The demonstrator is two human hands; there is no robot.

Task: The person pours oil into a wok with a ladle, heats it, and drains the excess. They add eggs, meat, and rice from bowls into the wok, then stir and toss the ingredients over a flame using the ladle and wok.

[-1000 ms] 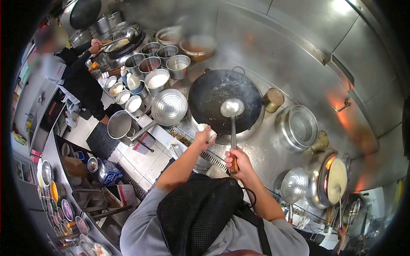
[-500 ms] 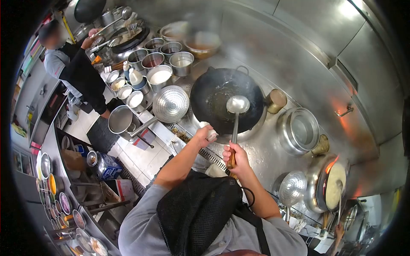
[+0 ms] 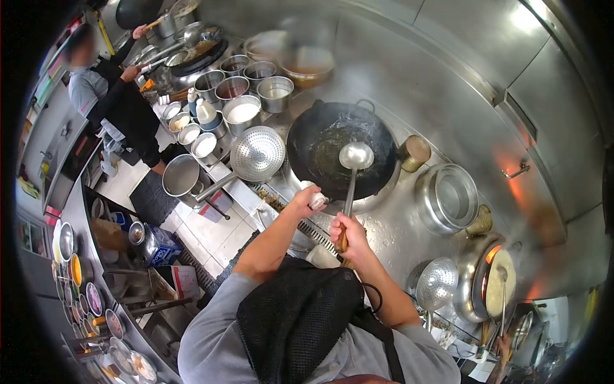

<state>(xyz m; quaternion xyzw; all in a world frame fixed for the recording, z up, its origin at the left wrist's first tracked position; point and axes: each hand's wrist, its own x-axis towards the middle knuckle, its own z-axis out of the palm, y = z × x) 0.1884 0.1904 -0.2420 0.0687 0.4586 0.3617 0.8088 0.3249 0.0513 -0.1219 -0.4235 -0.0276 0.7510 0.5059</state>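
Observation:
A dark wok (image 3: 307, 150) sits on the range in front of me, a shallow layer of shiny liquid moving in its bottom. My left hand (image 3: 303, 203) is closed around a folded white cloth (image 3: 316, 198) at the wok's near rim. Whatever part of the wok lies under the cloth is hidden. My right hand (image 3: 350, 235) grips the wooden handle of a metal ladle (image 3: 356, 155). The ladle's bowl is over the wok's middle right. To the left of the wok lies a perforated strainer (image 3: 257, 153), its handle pointing down left.
Several metal pots of sauces and powders (image 3: 242, 112) stand at upper left. A co-worker (image 3: 121, 96) works at another wok beyond. On the right are a water-filled basin (image 3: 453, 195), a second strainer (image 3: 437, 283) and a pan of pale food (image 3: 499, 285) with flame beside it.
My right hand and the ladle handle have shifted slightly left. The liquid in the wok has spread and rippled. The co-worker has raised one hand with a wooden-handled tool.

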